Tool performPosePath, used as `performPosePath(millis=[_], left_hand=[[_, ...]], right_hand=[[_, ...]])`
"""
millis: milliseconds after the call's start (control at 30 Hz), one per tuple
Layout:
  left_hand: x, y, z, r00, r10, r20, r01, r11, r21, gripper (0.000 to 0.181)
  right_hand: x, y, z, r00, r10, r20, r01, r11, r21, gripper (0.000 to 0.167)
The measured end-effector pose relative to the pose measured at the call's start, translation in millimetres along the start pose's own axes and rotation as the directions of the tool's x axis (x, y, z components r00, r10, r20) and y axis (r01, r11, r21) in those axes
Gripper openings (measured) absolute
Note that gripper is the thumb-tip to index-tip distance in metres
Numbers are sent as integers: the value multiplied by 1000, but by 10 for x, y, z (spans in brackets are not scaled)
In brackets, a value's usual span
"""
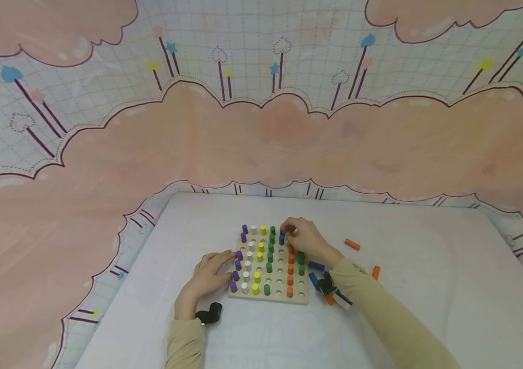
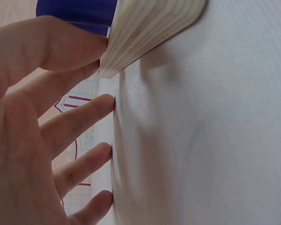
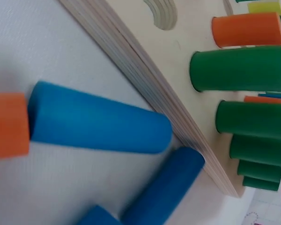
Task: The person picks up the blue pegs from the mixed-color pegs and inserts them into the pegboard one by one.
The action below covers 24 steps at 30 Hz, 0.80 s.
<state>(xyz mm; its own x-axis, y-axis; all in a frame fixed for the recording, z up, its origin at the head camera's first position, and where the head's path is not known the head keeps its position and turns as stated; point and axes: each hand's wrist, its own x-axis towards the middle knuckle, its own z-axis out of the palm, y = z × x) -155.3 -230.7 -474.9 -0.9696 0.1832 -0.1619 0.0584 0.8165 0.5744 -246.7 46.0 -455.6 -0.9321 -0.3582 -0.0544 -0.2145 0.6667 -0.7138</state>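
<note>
Pinching a blue peg (image 1: 282,234) at the far edge of a wooden pegboard (image 1: 268,299)

Thumb and fingertips of the right hand (image 1: 305,238) close narrowly on that peg at the far end of its column; a second blue peg (image 1: 281,240) stands upright just in front. Spread wide, the left hand (image 1: 209,271) grasps nothing: its thumb and index finger touch the board's left side, the other fingertips on the white tabletop (image 1: 141,318). Across the board, left to right, stand columns of purple pegs (image 1: 233,287), white pegs (image 1: 248,266), yellow pegs (image 1: 259,257), green pegs (image 1: 269,267) and orange pegs (image 1: 291,268), with more green at the right edge. Loose blue pegs (image 3: 98,119) lie just beside the board, near a loose orange peg (image 3: 7,125). Another orange peg (image 1: 352,244) lies farther off, right of the hand.
</note>
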Motion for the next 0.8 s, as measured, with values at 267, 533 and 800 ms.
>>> performPosePath(millis=[267,533,800], left_hand=[[9,-7,-3,1000,-4,6,4,1000,0,56],[14,-36,1,1000,-4,12,4,1000,10,55],[19,-35,-12,1000,-10,17,10,1000,8,55]], right_hand=[[-101,-12,-182,999,-47,-11,47,999,8,23],[-242,21,-311,993,-99,-57,98,995,-21,23],[-416,115,-359,991,-92,-98,90,996,-25,23]])
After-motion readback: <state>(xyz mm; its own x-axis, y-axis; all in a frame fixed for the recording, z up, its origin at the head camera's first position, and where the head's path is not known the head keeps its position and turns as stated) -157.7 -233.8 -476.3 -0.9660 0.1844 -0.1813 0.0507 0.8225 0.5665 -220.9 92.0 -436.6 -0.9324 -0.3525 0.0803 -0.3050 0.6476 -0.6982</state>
